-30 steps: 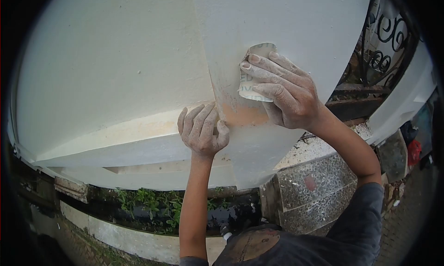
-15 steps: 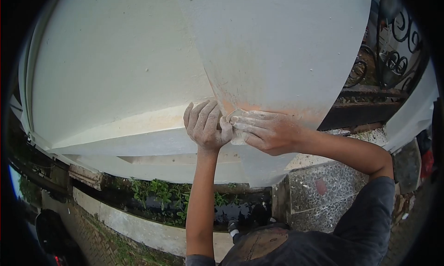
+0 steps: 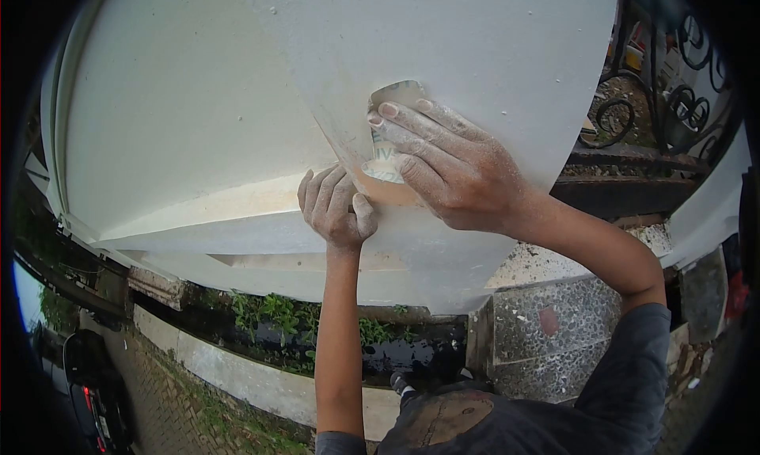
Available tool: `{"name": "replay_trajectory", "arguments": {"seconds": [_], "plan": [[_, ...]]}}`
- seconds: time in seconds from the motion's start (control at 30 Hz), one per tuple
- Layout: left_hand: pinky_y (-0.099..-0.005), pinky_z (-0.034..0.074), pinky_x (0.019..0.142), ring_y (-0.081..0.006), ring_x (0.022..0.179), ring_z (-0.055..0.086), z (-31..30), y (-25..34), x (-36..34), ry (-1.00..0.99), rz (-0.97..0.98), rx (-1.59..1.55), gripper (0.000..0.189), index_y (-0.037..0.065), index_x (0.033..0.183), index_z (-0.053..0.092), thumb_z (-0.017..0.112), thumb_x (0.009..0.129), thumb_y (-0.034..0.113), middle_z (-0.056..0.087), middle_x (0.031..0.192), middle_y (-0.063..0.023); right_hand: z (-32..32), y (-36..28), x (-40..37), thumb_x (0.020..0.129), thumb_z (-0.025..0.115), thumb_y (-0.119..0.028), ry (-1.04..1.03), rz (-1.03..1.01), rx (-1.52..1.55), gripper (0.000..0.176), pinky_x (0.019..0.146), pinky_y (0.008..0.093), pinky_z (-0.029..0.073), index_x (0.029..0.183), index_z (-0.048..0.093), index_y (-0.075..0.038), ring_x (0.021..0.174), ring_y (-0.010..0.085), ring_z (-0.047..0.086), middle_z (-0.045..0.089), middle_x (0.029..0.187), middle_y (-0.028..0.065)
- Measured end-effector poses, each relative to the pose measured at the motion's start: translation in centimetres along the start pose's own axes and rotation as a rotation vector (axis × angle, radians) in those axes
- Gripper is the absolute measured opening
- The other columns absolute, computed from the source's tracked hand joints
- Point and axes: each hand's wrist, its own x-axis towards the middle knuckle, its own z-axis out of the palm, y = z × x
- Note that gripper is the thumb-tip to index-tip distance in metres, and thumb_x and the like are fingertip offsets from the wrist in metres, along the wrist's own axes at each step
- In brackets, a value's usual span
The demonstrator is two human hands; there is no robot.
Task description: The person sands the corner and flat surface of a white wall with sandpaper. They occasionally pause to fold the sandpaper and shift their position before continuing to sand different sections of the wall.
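My right hand [image 3: 455,158] presses a folded piece of sandpaper [image 3: 385,150] against the white wall [image 3: 475,51]. Its printed backing faces me, with some letters showing below my fingers. The hand is coated in pale dust. Lower and to the left, my left hand [image 3: 336,205] rests against the ledge [image 3: 229,203] by the wall's corner. Its dusty fingers are bent but apart, with nothing seen in them. Between the hands, an orange-tan worn patch [image 3: 388,191] shows on the wall.
Below the wall runs a ditch with dark water and green plants [image 3: 273,316], edged by a concrete curb [image 3: 237,372]. A pebbled slab [image 3: 546,336] lies at right. A black scrolled metal gate [image 3: 613,118] stands beyond the wall. A dark vehicle [image 3: 91,392] is at lower left.
My right hand has moved up the wall from beside my left hand, and the sandpaper now shows more fully. My left hand stays by the ledge.
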Motion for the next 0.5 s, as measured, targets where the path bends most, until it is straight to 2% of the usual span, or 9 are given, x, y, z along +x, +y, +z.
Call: {"name": "replay_trajectory", "arguments": {"seconds": [0.13, 0.27, 0.4, 0.5], "plan": [[-0.0406, 0.038, 0.088, -0.0223, 0.078, 0.06, -0.3, 0.1, 0.1, -0.023, -0.001, -0.022, 0.018, 0.006, 0.069, 0.061, 0.046, 0.067, 0.016, 0.064, 0.079, -0.0078, 2.4, -3.5, -4.0, 0.077, 0.054, -0.014, -0.237, 0.03, 0.161, 0.012, 0.099, 0.0409, 0.038, 0.075, 0.057, -0.002, 0.113, 0.027, 0.05, 0.059, 0.108, 0.0181], [-0.0401, 0.038, 0.088, -0.0213, 0.078, 0.061, -0.2, 0.0, -0.1, -0.029, -0.019, -0.018, 0.019, 0.006, 0.069, 0.061, 0.045, 0.065, 0.015, 0.064, 0.078, -0.0072, -1.4, 0.1, 0.5, 0.076, 0.055, -0.014, -0.02, 0.063, -0.07, 0.013, 0.099, 0.0412, 0.038, 0.08, 0.058, -0.002, 0.113, 0.0272, 0.05, 0.058, 0.109, 0.0183], [-0.0397, 0.038, 0.089, -0.0206, 0.078, 0.061, -0.3, 0.0, 0.0, -0.034, -0.006, -0.032, 0.019, 0.007, 0.07, 0.062, 0.045, 0.064, 0.015, 0.065, 0.078, -0.0066, 1.6, -3.2, -3.5, 0.077, 0.054, -0.013, -0.19, 0.088, 0.01, 0.012, 0.098, 0.0399, 0.039, 0.081, 0.059, -0.002, 0.113, 0.0268, 0.051, 0.057, 0.111, 0.0179], [-0.0396, 0.039, 0.088, -0.0205, 0.077, 0.061, -0.4, 0.0, -0.2, -0.035, -0.006, -0.036, 0.019, 0.007, 0.07, 0.062, 0.046, 0.064, 0.015, 0.065, 0.078, -0.0065, 1.9, -3.1, -4.7, 0.077, 0.054, -0.012, -0.238, 0.032, 0.076, 0.012, 0.097, 0.0393, 0.04, 0.081, 0.058, -0.002, 0.113, 0.0267, 0.051, 0.057, 0.112, 0.0181]]}}
